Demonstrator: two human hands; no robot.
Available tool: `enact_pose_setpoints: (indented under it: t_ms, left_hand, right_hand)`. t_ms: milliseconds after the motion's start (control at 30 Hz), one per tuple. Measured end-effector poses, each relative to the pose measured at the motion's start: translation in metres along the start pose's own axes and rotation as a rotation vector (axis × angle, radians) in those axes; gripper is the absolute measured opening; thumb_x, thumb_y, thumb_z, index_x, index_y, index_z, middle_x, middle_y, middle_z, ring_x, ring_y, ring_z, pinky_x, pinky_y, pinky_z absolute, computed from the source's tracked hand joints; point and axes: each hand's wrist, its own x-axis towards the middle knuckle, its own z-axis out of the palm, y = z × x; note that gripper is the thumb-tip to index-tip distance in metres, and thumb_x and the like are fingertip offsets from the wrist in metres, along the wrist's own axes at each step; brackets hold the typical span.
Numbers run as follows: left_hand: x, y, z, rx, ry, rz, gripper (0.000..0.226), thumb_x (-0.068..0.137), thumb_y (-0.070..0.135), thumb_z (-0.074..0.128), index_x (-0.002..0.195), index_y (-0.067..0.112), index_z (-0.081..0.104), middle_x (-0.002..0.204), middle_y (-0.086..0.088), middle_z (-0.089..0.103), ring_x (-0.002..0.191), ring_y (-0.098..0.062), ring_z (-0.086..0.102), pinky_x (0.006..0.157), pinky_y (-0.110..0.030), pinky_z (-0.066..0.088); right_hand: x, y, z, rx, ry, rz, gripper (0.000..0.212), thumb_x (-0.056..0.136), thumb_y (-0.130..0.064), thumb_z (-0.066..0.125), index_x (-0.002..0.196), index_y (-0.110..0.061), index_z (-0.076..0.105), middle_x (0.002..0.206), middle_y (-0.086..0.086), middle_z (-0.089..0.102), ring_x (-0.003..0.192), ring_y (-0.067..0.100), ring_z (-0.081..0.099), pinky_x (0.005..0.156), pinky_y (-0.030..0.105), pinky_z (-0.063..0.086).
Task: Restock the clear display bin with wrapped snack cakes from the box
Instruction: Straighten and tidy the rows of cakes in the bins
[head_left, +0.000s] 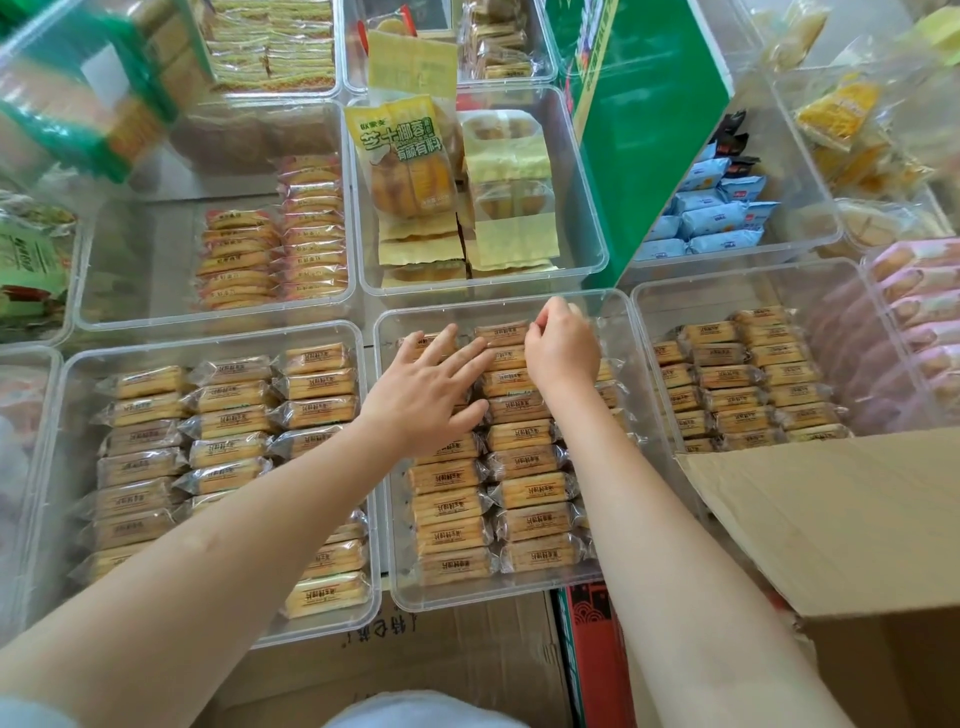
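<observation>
Left hand (426, 387): fingers spread flat on wrapped snack cakes (524, 462) in the clear display bin (395, 571).
Right hand (561, 345): fingers curled at the far row; whether it holds anything cannot be told.

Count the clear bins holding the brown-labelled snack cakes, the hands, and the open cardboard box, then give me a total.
Clear bins of brown-labelled snack cakes: 3
Hands, left hand and right hand: 2
Open cardboard box: 1
Total: 6
</observation>
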Motion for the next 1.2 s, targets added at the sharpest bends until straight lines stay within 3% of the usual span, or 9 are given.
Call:
enact_pose_setpoints:
  t_ms: [167, 267, 600, 700, 800, 900, 1000, 1133, 1200]
  left_hand:
    - [-0.001, 0.002, -0.003, 0.013, 0.012, -0.013, 0.069, 0.102, 0.063, 0.015, 0.163, 0.03, 0.01, 0.169, 0.005, 0.014, 0.158, -0.024, 0.001, 0.126, -0.051, 0.0]
    - [-0.002, 0.003, -0.004, 0.025, 0.018, -0.013, 0.074, 0.098, 0.064, 0.01, 0.163, 0.029, 0.015, 0.169, 0.003, 0.019, 0.157, -0.026, 0.005, 0.125, -0.051, 0.002]
    - [-0.002, 0.002, -0.004, 0.022, 0.025, -0.018, 0.075, 0.096, 0.064, 0.009, 0.162, 0.029, 0.016, 0.168, 0.002, 0.021, 0.157, -0.026, 0.007, 0.125, -0.051, 0.004]
    - [-0.002, 0.002, -0.003, 0.019, 0.03, -0.011, 0.076, 0.096, 0.066, 0.008, 0.162, 0.029, 0.017, 0.169, 0.001, 0.02, 0.157, -0.026, 0.007, 0.125, -0.05, 0.006]
    - [-0.003, 0.002, -0.005, -0.014, 0.063, -0.016, 0.077, 0.097, 0.068, 0.009, 0.16, 0.029, 0.026, 0.168, -0.003, 0.021, 0.157, -0.026, 0.009, 0.125, -0.049, 0.008]
    - [-0.004, 0.002, -0.007, -0.024, 0.057, -0.027, 0.076, 0.097, 0.07, 0.009, 0.158, 0.031, 0.032, 0.169, -0.005, 0.019, 0.157, -0.026, 0.007, 0.126, -0.05, 0.009]
    - [-0.003, 0.003, -0.007, -0.018, 0.039, -0.044, 0.078, 0.095, 0.072, 0.006, 0.159, 0.033, 0.029, 0.17, -0.005, 0.014, 0.157, -0.025, 0.003, 0.126, -0.051, 0.007]
    - [-0.012, 0.008, -0.01, -0.021, 0.034, -0.064, 0.082, 0.092, 0.073, 0.001, 0.16, 0.033, 0.023, 0.171, -0.005, 0.006, 0.157, -0.025, -0.003, 0.126, -0.051, 0.004]
    - [-0.025, 0.017, -0.007, -0.078, 0.054, -0.084, 0.077, 0.094, 0.072, 0.005, 0.16, 0.035, 0.021, 0.171, -0.004, 0.004, 0.157, -0.024, -0.005, 0.125, -0.051, 0.0]
  right_hand:
    - [0.002, 0.004, -0.001, 0.01, -0.052, -0.051, 0.009, 0.1, -0.016, 0.054, 0.091, -0.015, 0.055, 0.097, 0.0, 0.054, 0.08, 0.018, 0.05, 0.057, 0.025, 0.032]
    - [0.003, 0.008, -0.002, 0.035, -0.07, -0.092, 0.009, 0.1, -0.019, 0.056, 0.096, -0.015, 0.063, 0.1, 0.001, 0.058, 0.083, 0.018, 0.053, 0.056, 0.024, 0.032]
    - [0.009, 0.01, -0.008, 0.09, -0.207, -0.054, 0.019, 0.101, -0.023, 0.056, 0.112, -0.018, 0.072, 0.111, 0.003, 0.057, 0.091, 0.015, 0.05, 0.074, 0.029, 0.041]
    - [-0.002, 0.012, -0.015, 0.223, -0.11, 0.023, 0.023, 0.101, -0.018, 0.052, 0.116, -0.015, 0.068, 0.119, 0.005, 0.061, 0.099, 0.017, 0.057, 0.079, 0.026, 0.044]
    - [-0.024, 0.021, -0.018, 0.249, 0.029, 0.142, 0.021, 0.101, -0.016, 0.049, 0.111, -0.013, 0.068, 0.118, 0.005, 0.061, 0.095, 0.016, 0.057, 0.076, 0.026, 0.045]
    - [-0.036, 0.027, -0.012, 0.157, -0.069, 0.104, 0.027, 0.1, -0.02, 0.051, 0.119, -0.017, 0.071, 0.122, 0.007, 0.058, 0.104, 0.023, 0.059, 0.088, 0.035, 0.053]
    - [-0.038, 0.024, -0.012, 0.108, -0.169, 0.07, 0.033, 0.101, -0.022, 0.051, 0.13, -0.022, 0.066, 0.128, 0.008, 0.051, 0.114, 0.025, 0.055, 0.099, 0.041, 0.051]
    - [-0.045, 0.026, -0.018, 0.142, -0.065, 0.068, 0.024, 0.099, -0.017, 0.053, 0.116, -0.018, 0.07, 0.12, 0.005, 0.056, 0.104, 0.025, 0.06, 0.091, 0.043, 0.054]
    - [-0.05, 0.029, -0.018, 0.063, -0.05, 0.07, 0.02, 0.099, -0.02, 0.054, 0.108, -0.015, 0.071, 0.117, 0.005, 0.06, 0.105, 0.025, 0.057, 0.096, 0.045, 0.049]
